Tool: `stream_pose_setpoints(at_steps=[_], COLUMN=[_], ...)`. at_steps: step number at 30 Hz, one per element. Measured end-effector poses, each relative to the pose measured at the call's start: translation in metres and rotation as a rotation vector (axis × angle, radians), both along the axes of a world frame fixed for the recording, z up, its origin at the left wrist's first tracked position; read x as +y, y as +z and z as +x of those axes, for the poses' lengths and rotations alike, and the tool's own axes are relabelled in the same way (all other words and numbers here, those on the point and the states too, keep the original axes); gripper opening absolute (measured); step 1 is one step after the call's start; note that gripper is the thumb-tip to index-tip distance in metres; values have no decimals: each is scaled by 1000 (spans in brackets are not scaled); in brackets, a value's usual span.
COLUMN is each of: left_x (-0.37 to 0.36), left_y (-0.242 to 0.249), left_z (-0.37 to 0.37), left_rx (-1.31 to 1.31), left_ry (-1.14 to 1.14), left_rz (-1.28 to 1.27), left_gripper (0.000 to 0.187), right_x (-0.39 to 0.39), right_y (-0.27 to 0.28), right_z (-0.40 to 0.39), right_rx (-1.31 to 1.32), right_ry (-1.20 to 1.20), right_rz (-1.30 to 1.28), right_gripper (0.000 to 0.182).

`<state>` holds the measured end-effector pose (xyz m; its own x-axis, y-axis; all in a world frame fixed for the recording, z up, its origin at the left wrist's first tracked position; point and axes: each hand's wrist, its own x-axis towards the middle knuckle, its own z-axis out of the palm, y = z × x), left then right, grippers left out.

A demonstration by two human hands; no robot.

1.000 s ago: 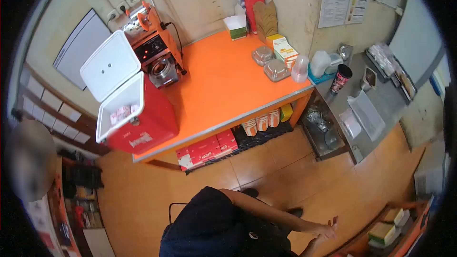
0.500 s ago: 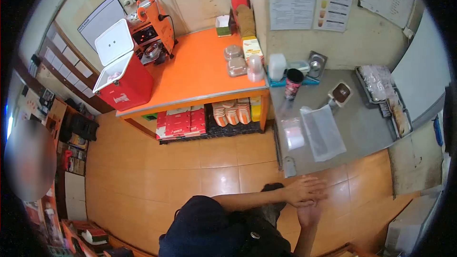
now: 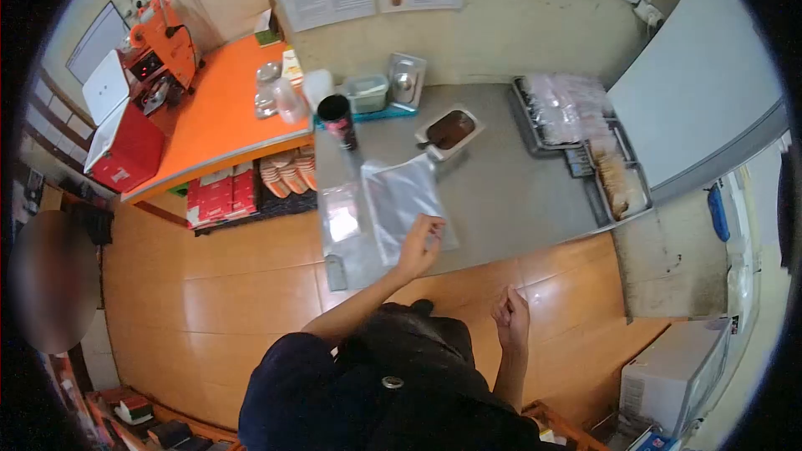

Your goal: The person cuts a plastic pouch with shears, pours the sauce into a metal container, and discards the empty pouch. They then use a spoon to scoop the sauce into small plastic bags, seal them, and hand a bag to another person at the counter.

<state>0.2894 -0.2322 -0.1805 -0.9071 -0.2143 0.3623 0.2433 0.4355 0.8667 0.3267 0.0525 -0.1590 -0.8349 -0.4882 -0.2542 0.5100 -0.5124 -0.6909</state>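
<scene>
My left hand is over the lower part of a clear plastic bag, its fingers curled in. The bag lies on the steel table near its front left. My right hand hangs in front of the table edge, closed loosely, with nothing showing in it. Just beyond the bag sits a steel container of dark brown sauce, a utensil handle sticking out over its left corner. A black patterned cup stands to the left, behind the bag.
At the right end of the table, trays hold plastic-wrapped packs and browned food pieces. Tubs stand along the wall. To the left is an orange counter with a red cooler box and a sealing machine. Another person is at far left.
My hands have come apart from each other. The left now reaches over the plastic bag, while the right stays low and curled. The view has swung right, towards the steel table.
</scene>
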Motion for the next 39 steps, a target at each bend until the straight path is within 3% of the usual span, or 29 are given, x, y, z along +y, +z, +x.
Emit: stream_pose_setpoints(at_steps=[2, 5, 9, 10, 13, 14, 17, 18, 21, 22, 25, 26, 29, 30, 34, 39], left_x=[7, -12, -28, -24, -7, -6, 18, 18, 38, 42, 69, 77, 95, 99, 121, 132], left_y=[-28, -50, -70, -64, -59, -63, -48, -74, -72, -81, -70, -65, -53, -71, -40, -47], left_z=[-32, -101, -183, -195, -213, -213, -203, -207, -202, -203, -198, -196, -188, -195, -200, -203], left_rx=[-75, -128, -178, -114, -42, -14, 38, 24, 1, -11, 86, 81, -22, -32, 47, 7], left_ry=[161, 283, 311, 298, 559, 526, 489, 534, 575, 652, 637, 619, 431, 387, 331, 317], left_rz=[175, 707, 1083, 1108, 1099, 1072, 1049, 945, 844, 506, 834, 926, 1168, 1255, 1394, 1411], left_gripper=[32, 50, 64, 69, 67, 59, 54, 50, 47, 51, 60, 66, 81, 86, 81, 81], right_x=[23, -9, -1, -4, -31, -44, -112, -135, -179, -186, -188, -182, -165, -159, -144, -145], right_y=[-4, 37, 26, 27, 27, 27, 30, 23, 26, 20, -3, 6, -5, 2, 12, -11], right_z=[-38, -89, -184, -203, -254, -265, -296, -303, -306, -305, -310, -307, -322, -329, -353, -380], right_rx=[2, 38, 180, 194, 356, 424, 1000, 1255, 1664, 1641, 1628, 1689, 1560, 1458, 881, 1070], right_ry=[41, -166, 224, 282, 435, 482, 453, 366, 356, 388, 478, 352, 42, 17, -26, -198], right_rz=[38, 481, 441, 431, 471, 494, 623, 658, 923, 942, 951, 980, 878, 884, 743, 774], right_gripper=[20, 13, 15, 15, 18, 19, 33, 40, 51, 48, 39, 26, 18, 16, 21, 18])
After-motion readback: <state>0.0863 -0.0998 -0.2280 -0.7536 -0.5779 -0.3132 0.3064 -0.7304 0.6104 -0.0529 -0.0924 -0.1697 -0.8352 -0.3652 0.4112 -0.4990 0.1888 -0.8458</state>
